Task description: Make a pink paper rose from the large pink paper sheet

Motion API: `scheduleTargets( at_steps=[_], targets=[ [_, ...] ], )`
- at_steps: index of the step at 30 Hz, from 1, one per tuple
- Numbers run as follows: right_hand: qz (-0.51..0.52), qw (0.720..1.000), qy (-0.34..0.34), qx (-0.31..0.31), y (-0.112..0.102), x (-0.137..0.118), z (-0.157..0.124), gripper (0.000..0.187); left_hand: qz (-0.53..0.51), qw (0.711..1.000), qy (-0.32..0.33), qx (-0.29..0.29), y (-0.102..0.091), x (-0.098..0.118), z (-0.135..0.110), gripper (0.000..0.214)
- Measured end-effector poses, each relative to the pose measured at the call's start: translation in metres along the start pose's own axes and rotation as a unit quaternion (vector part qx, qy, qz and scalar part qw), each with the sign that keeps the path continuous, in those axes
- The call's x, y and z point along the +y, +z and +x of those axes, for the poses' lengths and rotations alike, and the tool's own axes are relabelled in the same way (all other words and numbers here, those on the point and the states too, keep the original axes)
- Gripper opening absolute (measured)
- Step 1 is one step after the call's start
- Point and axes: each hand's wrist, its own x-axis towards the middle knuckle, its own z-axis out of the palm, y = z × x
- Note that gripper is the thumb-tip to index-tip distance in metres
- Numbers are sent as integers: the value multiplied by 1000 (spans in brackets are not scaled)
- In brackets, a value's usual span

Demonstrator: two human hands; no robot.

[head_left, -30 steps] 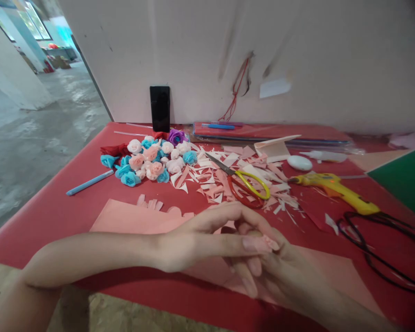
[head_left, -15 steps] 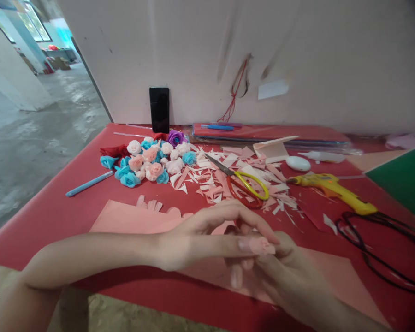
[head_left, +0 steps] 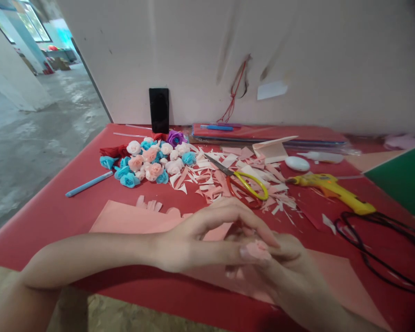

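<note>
A small pink paper flower [head_left: 257, 250] is pinched between the fingertips of my left hand [head_left: 207, 240] and my right hand [head_left: 288, 265], which meet above the table's front part. My left thumb presses its near side, and the left fingers arch over it. My right thumb and fingers close round it from the other side, partly hidden. Under both hands lies a large pink paper sheet [head_left: 124, 219]. Beyond them, scissors [head_left: 247, 182] with one yellow and one red handle rest on pink and white paper scraps [head_left: 207, 177].
Finished paper roses [head_left: 154, 170] in several colours are heaped at left, beside a blue pen [head_left: 90, 183]. A phone [head_left: 159, 110] leans on the wall. To the right lie a yellow glue gun [head_left: 335, 189] with its black cable [head_left: 359, 249], a white oval object [head_left: 297, 163] and a green sheet [head_left: 401, 180].
The pink paper flower has turned and shifted slightly left between my fingertips. My right fingers have curled in closer beneath it. The things on the table stay in place.
</note>
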Motion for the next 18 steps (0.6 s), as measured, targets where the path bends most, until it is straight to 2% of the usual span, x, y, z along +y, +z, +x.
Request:
scheduleTargets(
  at_steps=[3,5,8,11,14,18],
  targets=[
    [-56,998,-27,26,0,-3,1,24,28,999,32,3,-1,0,1,8],
    [-117,989,-67,53,0,-7,2,27,44,998,52,6,-1,0,1,8],
    [-198,966,-140,92,-1,-11,4,31,65,993,92,26,-1,-3,2,6],
    [-259,941,-183,120,-3,-11,3,29,90,987,120,61,1,-5,2,7],
    [-262,930,-228,118,-9,-7,3,18,90,983,136,91,2,-7,1,12],
    [-252,915,-306,69,-19,0,6,14,97,981,141,89,0,-7,2,14]
  ],
)
